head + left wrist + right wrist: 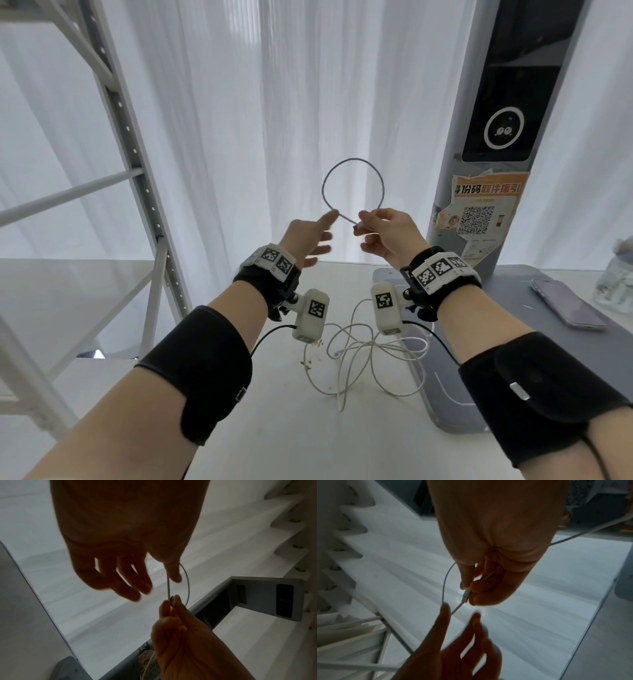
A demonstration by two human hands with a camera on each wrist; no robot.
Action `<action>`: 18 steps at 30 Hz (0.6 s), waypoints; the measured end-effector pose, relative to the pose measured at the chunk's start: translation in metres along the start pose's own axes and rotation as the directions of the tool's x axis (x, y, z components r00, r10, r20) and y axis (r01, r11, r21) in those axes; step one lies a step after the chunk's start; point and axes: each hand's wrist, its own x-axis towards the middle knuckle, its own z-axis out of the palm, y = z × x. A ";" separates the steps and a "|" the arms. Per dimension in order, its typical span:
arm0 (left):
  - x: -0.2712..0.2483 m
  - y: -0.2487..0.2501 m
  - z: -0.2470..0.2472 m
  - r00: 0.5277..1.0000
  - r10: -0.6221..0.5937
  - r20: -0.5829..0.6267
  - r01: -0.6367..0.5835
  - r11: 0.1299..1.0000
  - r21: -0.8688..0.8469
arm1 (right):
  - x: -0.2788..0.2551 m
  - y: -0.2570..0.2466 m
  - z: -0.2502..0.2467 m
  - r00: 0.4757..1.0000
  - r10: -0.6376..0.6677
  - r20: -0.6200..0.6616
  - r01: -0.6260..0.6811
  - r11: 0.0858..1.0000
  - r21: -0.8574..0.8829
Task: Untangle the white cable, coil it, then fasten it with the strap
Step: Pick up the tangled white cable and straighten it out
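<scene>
The light, springy cable [352,161] loops up from the pinching right hand [387,236], best gripped beside the plug; left hand [308,236] spread.

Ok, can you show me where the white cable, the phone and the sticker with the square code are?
white cable [346,346], head view, on the tangled part lying on the table.
phone [567,304], head view, on the middle of its back.
sticker [478,219], head view, on its square code.

right hand [489,555] pinching white cable [444,584] plug
</scene>
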 end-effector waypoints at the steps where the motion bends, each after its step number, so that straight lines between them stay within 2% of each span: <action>1: -0.004 0.000 0.003 0.996 0.009 0.092 -0.009 1.000 0.003 | -0.001 0.000 0.001 1.000 0.003 0.005 -0.003 1.000 0.024; 3: -0.006 -0.002 0.010 0.981 0.081 0.177 -0.089 0.995 0.036 | -0.002 0.002 0.003 1.000 0.007 0.025 -0.008 0.999 0.050; 7: -0.002 -0.005 0.018 0.984 0.160 0.084 -0.162 0.987 0.014 | -0.006 0.002 0.001 0.999 0.010 0.036 -0.013 0.997 0.077; 12: 0.001 -0.009 0.024 0.990 0.114 0.078 -0.104 0.987 -0.120 | -0.011 0.002 -0.005 0.991 0.055 0.121 -0.065 0.995 0.080; 14: 0.004 -0.011 0.026 0.989 0.128 0.071 -0.115 0.981 -0.155 | -0.014 0.002 -0.006 0.984 0.084 0.160 -0.092 0.995 0.041; 18: 0.008 -0.012 0.027 0.986 0.152 0.061 -0.133 0.961 -0.242 | -0.017 0.006 -0.010 0.980 0.145 0.134 -0.138 0.989 -0.059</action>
